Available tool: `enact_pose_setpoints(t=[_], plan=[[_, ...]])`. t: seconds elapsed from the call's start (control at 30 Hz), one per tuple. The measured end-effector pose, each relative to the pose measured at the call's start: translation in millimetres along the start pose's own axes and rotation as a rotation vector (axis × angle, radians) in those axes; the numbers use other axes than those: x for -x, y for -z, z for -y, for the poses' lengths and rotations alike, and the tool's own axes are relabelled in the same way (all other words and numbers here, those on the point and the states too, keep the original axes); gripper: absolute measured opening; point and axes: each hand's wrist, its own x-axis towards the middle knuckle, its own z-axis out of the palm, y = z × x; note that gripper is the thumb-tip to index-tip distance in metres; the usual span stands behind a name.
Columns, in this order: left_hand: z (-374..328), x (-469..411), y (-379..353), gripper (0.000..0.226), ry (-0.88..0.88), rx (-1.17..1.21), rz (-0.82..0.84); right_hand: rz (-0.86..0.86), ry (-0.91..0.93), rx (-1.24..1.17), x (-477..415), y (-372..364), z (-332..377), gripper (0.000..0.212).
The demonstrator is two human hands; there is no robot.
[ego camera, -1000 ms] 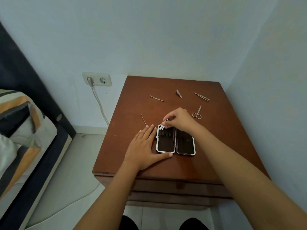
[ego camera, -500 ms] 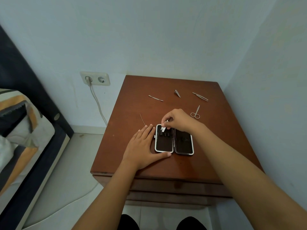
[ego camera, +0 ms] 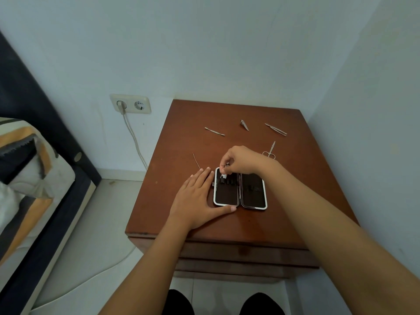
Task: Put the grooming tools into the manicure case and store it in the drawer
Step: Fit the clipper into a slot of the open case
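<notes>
The black manicure case [ego camera: 240,190] lies open flat on the brown nightstand [ego camera: 181,169]. My left hand [ego camera: 197,198] rests flat against its left edge, thumb along the near rim. My right hand [ego camera: 243,161] pinches a small metal nail clipper [ego camera: 223,175] at the top of the case's left half, by the elastic loops. Loose on the wood lie a thin pick [ego camera: 196,160], a cuticle pusher [ego camera: 214,131], a second clipper [ego camera: 244,125], tweezers [ego camera: 275,129] and small scissors [ego camera: 270,151]. The drawer front [ego camera: 238,251] below is closed.
Walls close in behind and to the right of the nightstand. A wall socket [ego camera: 130,103] with a white cable [ego camera: 134,137] sits to the left. A bed with a dark frame [ego camera: 45,142] stands at the far left. My knees show at the bottom.
My right hand has lowered the small clipper slightly into the left half of the case. My left hand has stayed against the case.
</notes>
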Motion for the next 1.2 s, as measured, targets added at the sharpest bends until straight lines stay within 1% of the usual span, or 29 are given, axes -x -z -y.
enact_pose_setpoints(t=[0.1,0.2,0.4,0.6,0.73,0.87,1.0,1.2], plan=[[0,0,1,0.114,0.002,-0.006,0.008,0.007,-0.013,0.060,-3,0,3,0.011],[0,-1,1,0.114,0.003,-0.009,0.008,-0.017,-0.030,0.048,-5,-2,3,0.015],[0,-1,-1,0.112,0.001,-0.001,0.007,-0.096,0.022,-0.028,-2,-9,1,0.009],[1,-1,-2,0.112,0.003,-0.001,0.000,-0.090,0.018,0.007,-4,-11,4,0.009],[1,0,-1,0.110,0.004,0.007,-0.005,-0.074,0.005,0.014,-4,-10,5,0.016],[1,-1,-2,0.110,0.001,0.005,-0.008,-0.079,0.002,0.019,-4,-11,4,0.019],[1,-1,-1,0.109,0.001,0.003,-0.003,-0.084,0.006,0.014,-3,-12,1,0.016],[0,0,-1,0.110,0.005,0.009,-0.011,-0.072,0.010,0.076,-2,-6,-3,0.010]])
